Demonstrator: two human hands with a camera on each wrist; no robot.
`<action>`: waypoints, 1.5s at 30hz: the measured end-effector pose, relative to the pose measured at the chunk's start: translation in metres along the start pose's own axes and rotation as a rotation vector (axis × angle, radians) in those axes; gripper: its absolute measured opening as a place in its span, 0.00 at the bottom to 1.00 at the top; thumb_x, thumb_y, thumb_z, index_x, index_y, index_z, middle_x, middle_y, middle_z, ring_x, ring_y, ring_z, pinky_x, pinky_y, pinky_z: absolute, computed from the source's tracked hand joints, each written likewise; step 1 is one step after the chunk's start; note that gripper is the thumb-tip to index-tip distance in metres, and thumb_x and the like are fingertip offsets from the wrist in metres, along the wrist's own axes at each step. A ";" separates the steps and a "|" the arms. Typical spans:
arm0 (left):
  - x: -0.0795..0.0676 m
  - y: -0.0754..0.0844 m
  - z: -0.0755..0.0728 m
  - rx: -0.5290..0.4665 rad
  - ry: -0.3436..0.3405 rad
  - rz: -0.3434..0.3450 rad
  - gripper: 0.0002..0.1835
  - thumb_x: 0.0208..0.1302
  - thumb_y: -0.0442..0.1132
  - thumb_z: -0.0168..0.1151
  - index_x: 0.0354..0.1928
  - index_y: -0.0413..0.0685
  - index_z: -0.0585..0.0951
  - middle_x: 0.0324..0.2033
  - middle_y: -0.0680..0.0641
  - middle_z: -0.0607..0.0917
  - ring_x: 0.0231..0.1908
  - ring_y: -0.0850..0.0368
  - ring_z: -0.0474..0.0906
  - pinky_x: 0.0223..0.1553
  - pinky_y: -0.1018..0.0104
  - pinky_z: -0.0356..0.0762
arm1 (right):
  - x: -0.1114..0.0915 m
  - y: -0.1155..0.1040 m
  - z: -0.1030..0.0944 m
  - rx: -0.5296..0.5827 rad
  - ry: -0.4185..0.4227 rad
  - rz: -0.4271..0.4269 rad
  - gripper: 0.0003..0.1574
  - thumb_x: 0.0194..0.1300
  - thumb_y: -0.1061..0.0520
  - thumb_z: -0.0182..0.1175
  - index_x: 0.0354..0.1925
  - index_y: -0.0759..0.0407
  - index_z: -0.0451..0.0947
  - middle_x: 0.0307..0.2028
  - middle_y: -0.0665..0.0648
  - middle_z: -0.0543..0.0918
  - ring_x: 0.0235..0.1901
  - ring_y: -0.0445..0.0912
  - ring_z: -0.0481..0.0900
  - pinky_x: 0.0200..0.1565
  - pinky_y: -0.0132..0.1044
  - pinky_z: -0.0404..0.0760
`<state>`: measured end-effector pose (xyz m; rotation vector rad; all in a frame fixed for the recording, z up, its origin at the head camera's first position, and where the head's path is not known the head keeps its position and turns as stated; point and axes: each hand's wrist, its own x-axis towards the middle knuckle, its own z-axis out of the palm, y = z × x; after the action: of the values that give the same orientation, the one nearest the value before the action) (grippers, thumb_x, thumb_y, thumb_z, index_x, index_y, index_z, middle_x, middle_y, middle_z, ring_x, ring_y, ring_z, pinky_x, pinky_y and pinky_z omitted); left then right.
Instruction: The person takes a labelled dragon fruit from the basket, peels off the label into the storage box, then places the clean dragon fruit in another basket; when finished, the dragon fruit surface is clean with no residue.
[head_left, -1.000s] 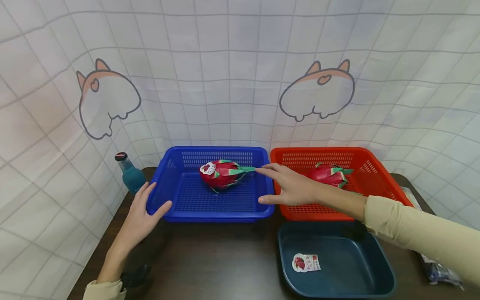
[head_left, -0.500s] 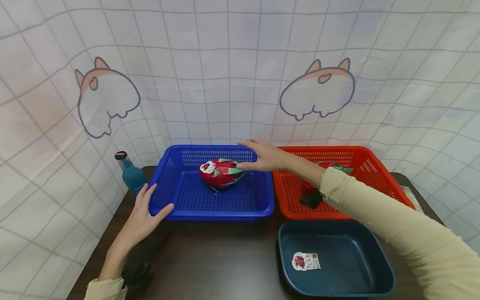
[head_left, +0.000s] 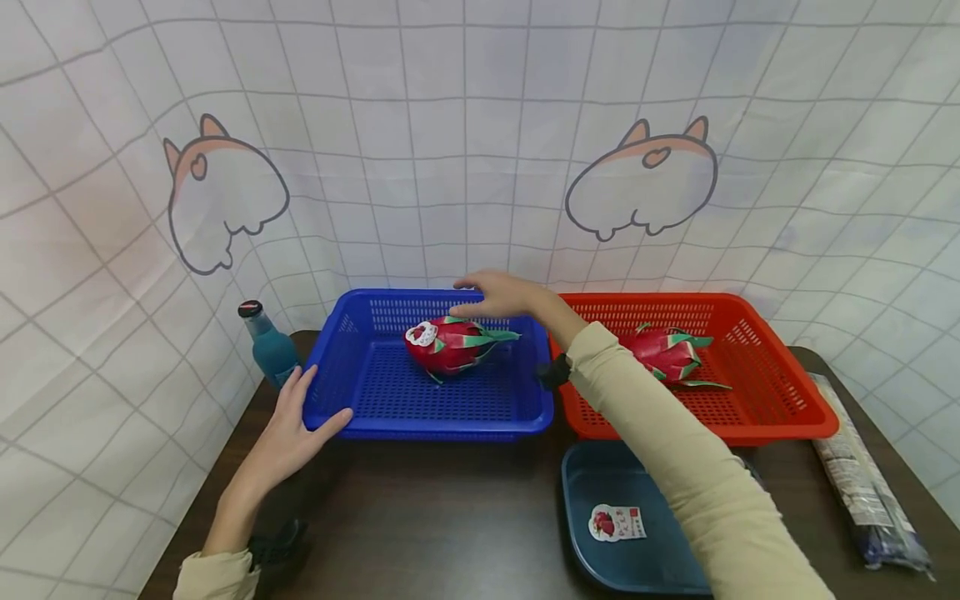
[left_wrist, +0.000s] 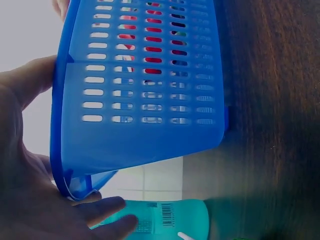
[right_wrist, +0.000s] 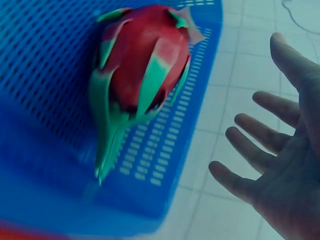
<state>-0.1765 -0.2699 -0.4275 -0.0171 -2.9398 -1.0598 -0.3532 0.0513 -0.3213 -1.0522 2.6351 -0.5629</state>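
Observation:
A blue plastic basket (head_left: 442,430) with slotted walls stands on the dark table. Inside it lies a red and green dragon fruit (head_left: 453,348) with a white sticker. At the basket's front left corner, my left hand (head_left: 281,446) rests on the rim, thumb spread from the fingers. My right hand (head_left: 498,297) hovers around the back rim, just behind the fruit. In the right wrist view its fingers (right_wrist: 255,152) are spread, with nothing held and a space between them and the basket wall. The left wrist view shows fingertips beside the teal bottle (left_wrist: 172,217).
To the right a red basket (head_left: 780,429) holds another dragon fruit (head_left: 663,354). In front of it sits a dark blue tray (head_left: 600,567) with a sticker (head_left: 617,523), partly under my right sleeve. A plastic packet (head_left: 870,492) lies at the right table edge.
My right hand has moved left and back, from the blue basket's right side over the fruit's leaf end to the back rim. The left hand stays at its corner.

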 end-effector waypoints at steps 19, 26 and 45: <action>0.007 0.003 0.002 0.023 -0.038 -0.021 0.60 0.61 0.69 0.54 0.75 0.41 0.32 0.76 0.34 0.32 0.72 0.24 0.41 0.59 0.24 0.54 | 0.039 0.018 0.044 0.321 0.061 0.153 0.45 0.67 0.39 0.54 0.74 0.57 0.55 0.72 0.60 0.63 0.71 0.54 0.61 0.69 0.50 0.65; 0.005 0.002 0.000 0.023 -0.041 -0.015 0.60 0.61 0.68 0.54 0.75 0.40 0.32 0.75 0.34 0.32 0.72 0.24 0.41 0.60 0.25 0.54 | 0.046 0.010 0.061 0.322 0.025 0.170 0.44 0.67 0.39 0.54 0.73 0.57 0.56 0.71 0.62 0.64 0.71 0.55 0.62 0.69 0.52 0.65; 0.000 -0.002 0.000 0.034 -0.051 -0.024 0.60 0.62 0.69 0.53 0.75 0.41 0.31 0.76 0.35 0.31 0.72 0.24 0.41 0.59 0.25 0.56 | 0.050 0.009 0.083 0.147 -0.072 0.231 0.51 0.59 0.34 0.60 0.73 0.49 0.55 0.69 0.62 0.62 0.67 0.56 0.62 0.64 0.51 0.72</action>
<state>-0.1763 -0.2712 -0.4287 -0.0093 -3.0101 -1.0277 -0.3639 0.0009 -0.4034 -0.7005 2.5600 -0.6421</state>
